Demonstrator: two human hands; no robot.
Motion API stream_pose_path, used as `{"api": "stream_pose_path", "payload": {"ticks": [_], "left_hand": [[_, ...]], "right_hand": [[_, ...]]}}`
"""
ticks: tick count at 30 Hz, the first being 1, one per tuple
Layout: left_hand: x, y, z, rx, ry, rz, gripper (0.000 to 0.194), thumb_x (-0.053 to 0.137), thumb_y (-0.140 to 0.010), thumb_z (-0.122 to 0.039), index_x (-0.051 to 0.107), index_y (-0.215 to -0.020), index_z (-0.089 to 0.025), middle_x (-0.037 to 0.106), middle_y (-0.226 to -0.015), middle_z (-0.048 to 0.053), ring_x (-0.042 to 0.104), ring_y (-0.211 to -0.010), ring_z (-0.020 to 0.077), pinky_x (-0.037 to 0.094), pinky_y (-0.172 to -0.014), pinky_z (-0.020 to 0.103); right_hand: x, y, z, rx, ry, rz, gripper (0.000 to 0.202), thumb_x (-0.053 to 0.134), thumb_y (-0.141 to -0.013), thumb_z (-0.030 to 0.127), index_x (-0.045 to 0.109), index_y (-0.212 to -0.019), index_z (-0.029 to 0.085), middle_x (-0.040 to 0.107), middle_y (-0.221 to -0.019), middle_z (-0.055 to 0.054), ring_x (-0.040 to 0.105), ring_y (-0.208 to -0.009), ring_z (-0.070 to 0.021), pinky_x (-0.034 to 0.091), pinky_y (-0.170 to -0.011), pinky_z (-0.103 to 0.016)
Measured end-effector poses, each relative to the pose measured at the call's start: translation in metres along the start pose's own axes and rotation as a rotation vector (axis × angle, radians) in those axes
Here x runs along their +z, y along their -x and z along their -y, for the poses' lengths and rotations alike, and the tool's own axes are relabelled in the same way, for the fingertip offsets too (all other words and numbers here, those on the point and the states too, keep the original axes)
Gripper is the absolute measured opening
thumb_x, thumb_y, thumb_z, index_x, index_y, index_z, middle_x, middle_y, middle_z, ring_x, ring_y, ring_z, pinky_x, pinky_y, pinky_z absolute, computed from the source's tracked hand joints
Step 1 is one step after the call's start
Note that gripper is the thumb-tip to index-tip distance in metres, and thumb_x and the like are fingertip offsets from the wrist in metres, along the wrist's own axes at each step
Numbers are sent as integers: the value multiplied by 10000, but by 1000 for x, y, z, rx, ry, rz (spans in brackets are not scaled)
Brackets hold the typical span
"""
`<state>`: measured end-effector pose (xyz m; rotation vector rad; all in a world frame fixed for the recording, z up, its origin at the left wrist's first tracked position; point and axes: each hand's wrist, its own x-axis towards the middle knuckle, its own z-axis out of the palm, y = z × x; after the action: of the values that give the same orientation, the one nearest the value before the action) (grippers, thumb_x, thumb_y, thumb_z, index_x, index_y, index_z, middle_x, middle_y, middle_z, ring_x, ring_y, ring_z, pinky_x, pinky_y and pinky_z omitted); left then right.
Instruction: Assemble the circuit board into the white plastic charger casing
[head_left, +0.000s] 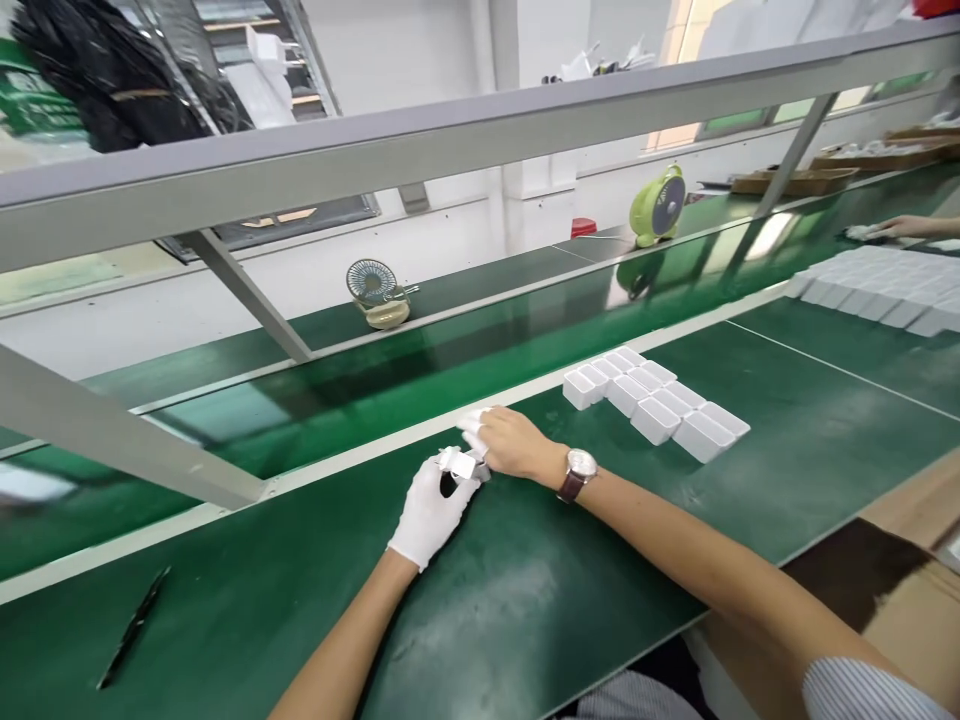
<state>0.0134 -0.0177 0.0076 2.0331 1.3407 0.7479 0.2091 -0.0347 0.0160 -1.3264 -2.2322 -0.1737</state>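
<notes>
My left hand (429, 512) wears a white glove and grips a small white box (459, 464) on the green work surface (525, 600). My right hand (510, 443), bare with a wristwatch (578, 472) and white covers on the fingertips, rests on the same small white box from the right. Both hands meet over it near the white strip along the belt. A cluster of several small white boxes (654, 400) lies to the right of my right hand, a short reach away.
A black pen (135, 625) lies at the left on the surface. Two small fans (375, 290) (658, 205) stand across the conveyor. More white boxes (892, 285) sit at far right beside another person's hand (896, 228). A grey frame bar (450, 140) crosses overhead.
</notes>
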Motion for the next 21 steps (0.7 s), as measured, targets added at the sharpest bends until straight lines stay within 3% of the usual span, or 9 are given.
{"api": "stream_pose_path", "payload": {"ticks": [2,4,7,10,14,17,21], "left_hand": [[-1,-1,7,82,-34,65,515,679,-808,-370,597,-1280,-182,681,-1254,86,637,-1187,269,461,-1072,418],[-2,-2,12,83,-51,82,506,649,-850,-373,560,-1318,-202,656,-1297,92,609,-1234,269,440,-1094,439],[-3,-3,14,64,-49,104,493,649,-857,-405,558,-1305,-219,647,-1312,91,578,-1276,277,409,-1124,470],[-5,-4,13,17,-13,150,525,659,-853,-426,537,-1327,-236,674,-1276,82,598,-1255,277,410,-1125,486],[-6,-7,12,-29,-5,200,522,660,-852,-429,539,-1326,-247,699,-1250,61,607,-1245,266,406,-1132,480],[-7,-9,13,-20,-3,208,513,652,-854,-435,546,-1320,-249,699,-1253,56,601,-1254,266,386,-1149,486],[-6,-8,13,-32,1,196,513,651,-850,-440,560,-1314,-243,688,-1272,63,581,-1282,278,378,-1158,498]], "right_hand": [[13,13,-20,41,21,7,350,370,-962,97,650,-1151,7,693,-1110,-205,642,-1105,-289,476,-1025,-423],[24,25,-28,34,19,32,346,406,-952,110,634,-1199,27,686,-1179,-208,629,-1164,-299,476,-1050,-429],[33,38,-21,-18,-14,93,275,493,-926,156,668,-1134,114,709,-1168,-154,640,-1166,-267,447,-1111,-423],[31,43,-8,-52,-72,173,228,494,-932,180,689,-1036,122,737,-1060,-138,670,-1104,-249,343,-1195,-440],[21,44,-15,-15,-156,228,379,418,-1025,288,587,-1319,119,656,-1310,-155,509,-1356,-263,292,-1214,-490],[19,44,-27,131,-74,197,459,398,-1044,366,512,-1428,143,630,-1354,-168,449,-1405,-308,302,-1190,-556],[30,50,-24,462,192,110,536,510,-990,425,615,-1285,-10,632,-1249,-336,542,-1271,-477,342,-1096,-683]]}}
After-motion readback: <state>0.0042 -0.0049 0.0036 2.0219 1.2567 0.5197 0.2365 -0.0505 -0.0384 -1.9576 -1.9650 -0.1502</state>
